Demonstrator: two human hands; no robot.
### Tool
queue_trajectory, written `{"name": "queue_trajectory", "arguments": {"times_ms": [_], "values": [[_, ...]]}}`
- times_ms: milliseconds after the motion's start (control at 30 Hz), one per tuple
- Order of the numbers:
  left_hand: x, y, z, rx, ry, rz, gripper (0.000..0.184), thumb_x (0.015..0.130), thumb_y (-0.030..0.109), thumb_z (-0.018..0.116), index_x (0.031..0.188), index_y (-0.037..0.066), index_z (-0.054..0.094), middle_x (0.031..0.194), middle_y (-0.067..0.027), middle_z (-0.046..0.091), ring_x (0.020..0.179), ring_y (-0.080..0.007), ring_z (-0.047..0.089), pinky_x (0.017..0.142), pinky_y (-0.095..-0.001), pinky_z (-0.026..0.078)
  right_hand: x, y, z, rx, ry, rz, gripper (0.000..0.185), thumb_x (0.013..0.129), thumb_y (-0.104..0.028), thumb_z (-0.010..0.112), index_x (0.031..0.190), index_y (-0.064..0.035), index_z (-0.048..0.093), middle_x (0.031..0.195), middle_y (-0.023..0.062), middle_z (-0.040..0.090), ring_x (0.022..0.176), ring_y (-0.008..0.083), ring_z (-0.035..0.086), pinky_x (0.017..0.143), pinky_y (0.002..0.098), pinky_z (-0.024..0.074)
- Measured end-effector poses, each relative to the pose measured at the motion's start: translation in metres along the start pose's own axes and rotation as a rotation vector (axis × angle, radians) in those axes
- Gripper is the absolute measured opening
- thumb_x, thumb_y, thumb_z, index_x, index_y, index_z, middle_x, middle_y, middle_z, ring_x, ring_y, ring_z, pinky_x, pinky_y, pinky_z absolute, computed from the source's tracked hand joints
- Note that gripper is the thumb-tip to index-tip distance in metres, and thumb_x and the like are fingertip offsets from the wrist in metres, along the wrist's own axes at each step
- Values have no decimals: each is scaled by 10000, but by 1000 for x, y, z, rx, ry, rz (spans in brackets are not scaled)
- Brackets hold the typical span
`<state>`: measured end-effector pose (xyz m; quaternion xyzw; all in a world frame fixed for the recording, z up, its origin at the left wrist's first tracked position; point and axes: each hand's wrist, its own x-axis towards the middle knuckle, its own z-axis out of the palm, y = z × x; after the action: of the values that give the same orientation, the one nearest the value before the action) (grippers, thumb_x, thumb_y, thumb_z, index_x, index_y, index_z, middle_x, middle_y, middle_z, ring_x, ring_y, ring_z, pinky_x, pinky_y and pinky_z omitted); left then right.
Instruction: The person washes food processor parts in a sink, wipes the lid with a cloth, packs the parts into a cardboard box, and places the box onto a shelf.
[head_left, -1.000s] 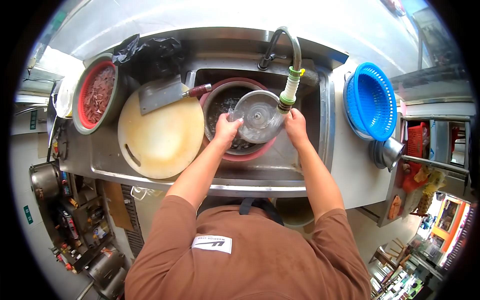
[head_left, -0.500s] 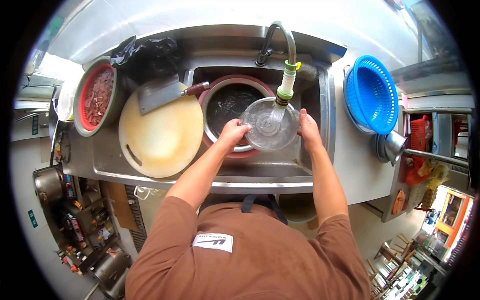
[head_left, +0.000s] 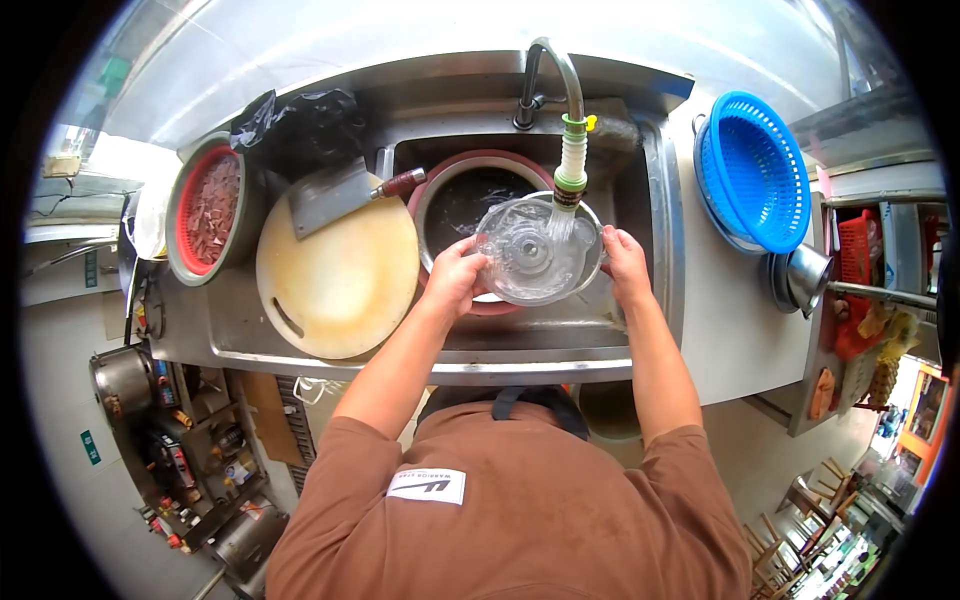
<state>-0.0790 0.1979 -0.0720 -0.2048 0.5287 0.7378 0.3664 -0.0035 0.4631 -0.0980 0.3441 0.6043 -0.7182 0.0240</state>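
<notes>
A clear round bowl (head_left: 525,270) is held level over the sink (head_left: 648,345), under the running faucet (head_left: 572,150). Its left rim is gripped by my left hand (head_left: 456,280), fingers closed around the edge. On the opposite rim, my right hand (head_left: 626,265) pinches the bowl's edge. Water streams from the faucet's ribbed nozzle into the bowl and swirls there. Beneath and behind the bowl, a reddish-rimmed basin (head_left: 421,200) holds dark water; the bowl hides part of it.
A round cutting board (head_left: 350,290) lies left of the basin with a cleaver (head_left: 325,207) on it. Further left stands a pot with a red basket (head_left: 190,250) of meat pieces. A black plastic bag (head_left: 310,125) lies behind. Blue baskets (head_left: 725,165) and metal bowls (head_left: 808,275) stand right.
The bowl has turned or tilted slightly in my hands, and the water in it spreads more widely. The view has shifted a little. Both hands keep their grip.
</notes>
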Motion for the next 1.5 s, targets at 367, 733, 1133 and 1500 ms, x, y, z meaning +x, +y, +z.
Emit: {"name": "queue_trajectory", "arguments": {"times_ms": [367, 733, 1133, 1500], "values": [[-40, 38, 43, 278, 23, 276, 362, 826, 32, 582, 1174, -60, 541, 938, -114, 643, 757, -159, 652, 564, -277, 565, -13, 12, 1, 124, 105, -109, 335, 968, -315, 556, 715, -100, 523, 643, -65, 444, 554, 42, 368, 488, 236, 318], [-20, 76, 37, 403, -132, -192, 300, 835, 55, 565, 1113, -56, 553, 1006, -183, 664, 803, -279, 698, 615, -362, 589, 0, 37, -8, 174, 139, -74, 332, 971, -286, 543, 745, -46, 586, 670, -31, 503, 594, 71, 425, 523, 265, 364], [8, 46, 73, 238, -410, -156, 535, 839, 18, 539, 1363, 90, 463, 1092, -110, 648, 857, -199, 685, 690, -332, 581, -7, 56, -62, 89, 152, -92, 265, 973, -328, 540, 897, -89, 626, 830, -22, 622, 737, 66, 566, 632, 245, 465], [-70, 110, 20, 1424, 148, 913, 321, 771, 38, 546, 1078, 13, 631, 883, -129, 692, 754, -284, 671, 652, -366, 536, -14, 41, -52, 155, 221, -124, 337, 961, -289, 552, 695, -83, 530, 610, -51, 433, 523, 50, 380, 462, 243, 329]]}}
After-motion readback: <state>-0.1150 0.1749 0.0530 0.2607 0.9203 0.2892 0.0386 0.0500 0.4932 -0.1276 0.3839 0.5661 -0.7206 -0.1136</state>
